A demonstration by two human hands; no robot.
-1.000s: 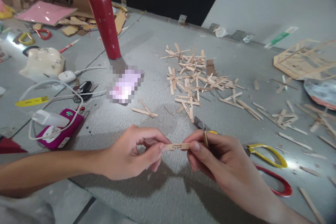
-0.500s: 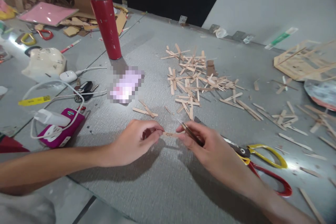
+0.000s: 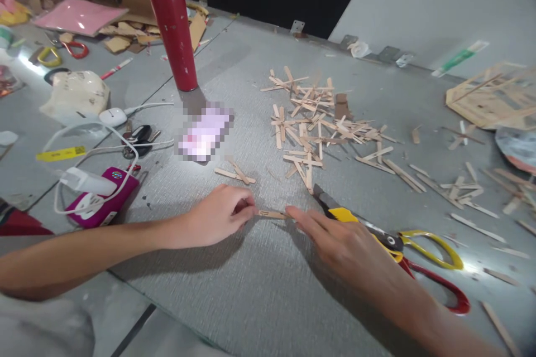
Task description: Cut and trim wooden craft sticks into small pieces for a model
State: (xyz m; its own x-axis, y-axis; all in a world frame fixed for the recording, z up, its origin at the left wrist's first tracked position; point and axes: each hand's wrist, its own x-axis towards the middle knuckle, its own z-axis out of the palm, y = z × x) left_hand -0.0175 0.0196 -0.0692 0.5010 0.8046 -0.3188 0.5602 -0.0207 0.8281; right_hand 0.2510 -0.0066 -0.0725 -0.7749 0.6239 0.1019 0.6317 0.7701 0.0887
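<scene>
My left hand (image 3: 224, 215) pinches the left end of a small flat wooden stick (image 3: 271, 215) between thumb and fingers, just above the table. Dark line marks show on the stick near those fingertips. My right hand (image 3: 335, 237) is turned palm down, its fingertips at the stick's right end. A slim craft knife was visible in this hand a moment ago; now the fingers hide nearly all of it. Large scissors with yellow and red handles (image 3: 431, 251) lie beside and partly behind my right hand.
Many wooden sticks (image 3: 307, 122) lie piled beyond my hands. A red flask (image 3: 173, 39), a blurred-out phone (image 3: 205, 134), a purple power bank (image 3: 104, 198) with white cable, and keys (image 3: 140, 139) are at left. A wooden frame (image 3: 486, 100) stands far right.
My right hand has rolled palm down and its fingers have come to the stick's right end, hiding the knife. More of the scissors now shows. The view has shifted slightly.
</scene>
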